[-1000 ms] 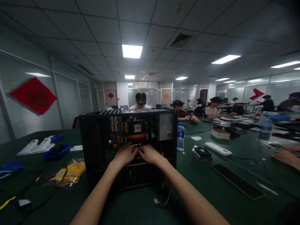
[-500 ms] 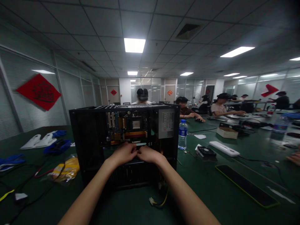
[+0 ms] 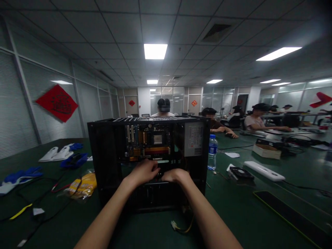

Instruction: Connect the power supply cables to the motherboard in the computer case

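Note:
An open black computer case (image 3: 103, 162) stands on the green table in front of me, its inside facing me. My left hand (image 3: 145, 172) is in the lower middle of the case with its fingers curled. Just to its right, my right hand (image 3: 173, 175) is bent downward, its fingertips mostly hidden. Whatever they pinch is too dark to make out. Above them is the motherboard (image 3: 135, 135) with a square processor (image 3: 157, 139) and memory sticks (image 3: 155, 150). The power supply (image 3: 194, 140) fills the upper right corner. A cable with a white connector (image 3: 173, 225) hangs out at the bottom.
Gloves (image 3: 55, 153), a yellow packet (image 3: 84, 185) and cables lie to the left. To the right are a water bottle (image 3: 212, 153), a cooling fan (image 3: 241, 173), a white power strip (image 3: 263, 171) and a long black mat (image 3: 290, 218). Several people sit at tables beyond.
My hands, close together before, have moved apart; the right one has turned downward, uncovering a dark gap between them. The whole view has shifted, so the case appears farther right.

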`<state>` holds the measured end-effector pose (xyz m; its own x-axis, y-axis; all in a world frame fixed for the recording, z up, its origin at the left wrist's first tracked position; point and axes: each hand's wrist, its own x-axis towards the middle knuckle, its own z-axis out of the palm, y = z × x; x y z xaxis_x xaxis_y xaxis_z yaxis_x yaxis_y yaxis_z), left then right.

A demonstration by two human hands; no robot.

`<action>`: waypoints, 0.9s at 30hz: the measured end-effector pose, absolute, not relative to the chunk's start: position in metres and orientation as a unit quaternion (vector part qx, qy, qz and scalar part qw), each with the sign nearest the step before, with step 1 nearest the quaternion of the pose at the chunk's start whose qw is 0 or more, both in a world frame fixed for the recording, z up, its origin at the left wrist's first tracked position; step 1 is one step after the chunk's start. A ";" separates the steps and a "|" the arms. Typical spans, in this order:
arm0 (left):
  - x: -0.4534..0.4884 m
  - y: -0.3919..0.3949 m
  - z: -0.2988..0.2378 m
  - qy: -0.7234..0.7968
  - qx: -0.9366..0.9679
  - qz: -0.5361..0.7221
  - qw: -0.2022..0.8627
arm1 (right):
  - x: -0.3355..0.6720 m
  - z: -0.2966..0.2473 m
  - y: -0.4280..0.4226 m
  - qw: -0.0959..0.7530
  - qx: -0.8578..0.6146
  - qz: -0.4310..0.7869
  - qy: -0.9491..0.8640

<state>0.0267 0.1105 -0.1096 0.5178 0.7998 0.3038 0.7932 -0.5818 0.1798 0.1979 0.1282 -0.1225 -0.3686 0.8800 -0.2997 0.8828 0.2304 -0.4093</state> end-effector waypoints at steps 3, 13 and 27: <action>0.026 0.111 -0.111 0.452 0.873 0.184 0.021 | 0.197 -0.122 0.126 -0.001 0.537 -0.228 0.812; 0.018 0.098 -0.076 0.417 0.856 0.292 0.094 | 0.186 -0.103 0.112 -0.352 0.450 -0.129 0.811; -0.008 0.020 -0.006 0.349 0.889 0.233 0.186 | 0.222 -0.035 0.042 -0.208 0.296 -0.300 0.883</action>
